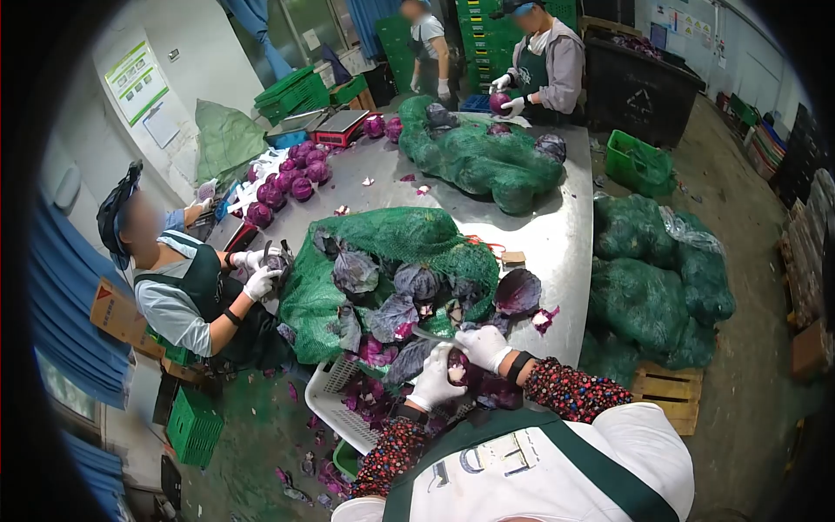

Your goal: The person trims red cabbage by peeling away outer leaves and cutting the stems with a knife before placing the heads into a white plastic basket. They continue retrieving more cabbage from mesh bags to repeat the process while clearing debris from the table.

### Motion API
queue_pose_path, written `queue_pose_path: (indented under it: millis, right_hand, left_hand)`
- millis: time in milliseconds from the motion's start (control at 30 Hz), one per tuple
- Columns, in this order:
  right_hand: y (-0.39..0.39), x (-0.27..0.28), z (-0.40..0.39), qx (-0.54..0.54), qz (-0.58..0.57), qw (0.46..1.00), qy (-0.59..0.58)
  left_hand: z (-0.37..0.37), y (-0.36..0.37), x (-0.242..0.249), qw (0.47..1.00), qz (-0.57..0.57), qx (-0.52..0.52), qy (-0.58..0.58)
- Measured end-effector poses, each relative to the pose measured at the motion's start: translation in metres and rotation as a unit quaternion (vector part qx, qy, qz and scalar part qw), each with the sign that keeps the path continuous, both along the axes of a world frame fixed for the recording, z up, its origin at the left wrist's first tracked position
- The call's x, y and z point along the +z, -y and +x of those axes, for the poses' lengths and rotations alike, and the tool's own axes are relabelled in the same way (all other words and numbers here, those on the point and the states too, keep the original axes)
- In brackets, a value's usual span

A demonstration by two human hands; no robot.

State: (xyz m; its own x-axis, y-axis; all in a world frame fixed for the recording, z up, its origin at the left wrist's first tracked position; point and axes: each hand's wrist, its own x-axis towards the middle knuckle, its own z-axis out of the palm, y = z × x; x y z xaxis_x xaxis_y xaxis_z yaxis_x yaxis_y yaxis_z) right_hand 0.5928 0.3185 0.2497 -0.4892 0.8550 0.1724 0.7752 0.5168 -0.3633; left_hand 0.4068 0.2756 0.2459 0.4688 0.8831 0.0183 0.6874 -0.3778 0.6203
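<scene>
My left hand [437, 383], in a white glove, grips a red cabbage [457, 369] whose pale cut stem shows. In my gloved right hand [484, 348] is a knife [430, 336], its blade pointing left above the cabbage; the handle is hidden in my fist. Just beyond my hands, a green net sack [383, 228] lies open on the metal table [570, 252], with several dark-leaved red cabbages [417, 282] spilling out. A white basket [335, 409] holding purple leaves sits below my hands at the table edge.
Another green net sack [478, 157] lies farther back, and trimmed cabbages [280, 187] are piled at the left. A co-worker [187, 278] handles a cabbage at left; another [544, 65] holds one at the back. Full sacks [639, 287] are stacked on a pallet [665, 396] to the right.
</scene>
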Motion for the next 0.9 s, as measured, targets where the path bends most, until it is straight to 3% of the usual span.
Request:
queue_pose_path:
  millis: [267, 400, 467, 533, 667, 733, 900]
  right_hand:
    - [-0.006, -0.03, 0.007, -0.097, 0.021, 0.989, -0.111]
    - [-0.019, -0.04, 0.017, -0.153, 0.022, 0.988, -0.019]
    - [-0.02, -0.062, 0.028, -0.158, -0.026, 0.987, -0.018]
    - [-0.011, -0.045, 0.038, -0.171, -0.103, 0.98, -0.002]
    - [0.022, -0.015, 0.037, -0.165, -0.14, 0.975, -0.054]
    - [0.04, -0.013, 0.036, -0.127, -0.094, 0.982, -0.102]
    - [0.077, -0.017, 0.044, -0.072, -0.023, 0.996, -0.053]
  left_hand:
    - [0.008, 0.003, -0.002, 1.0, 0.025, -0.016, -0.003]
    - [0.008, -0.002, -0.012, 0.992, 0.053, 0.01, 0.114]
    - [0.011, -0.001, 0.0, 0.995, 0.008, 0.023, 0.096]
    - [0.009, -0.001, -0.003, 0.996, 0.02, 0.02, 0.081]
    - [0.012, 0.001, -0.005, 0.993, -0.006, 0.042, 0.106]
    - [0.016, -0.004, -0.009, 0.994, -0.006, 0.052, 0.097]
    - [0.025, -0.02, -0.004, 0.996, -0.001, 0.073, 0.054]
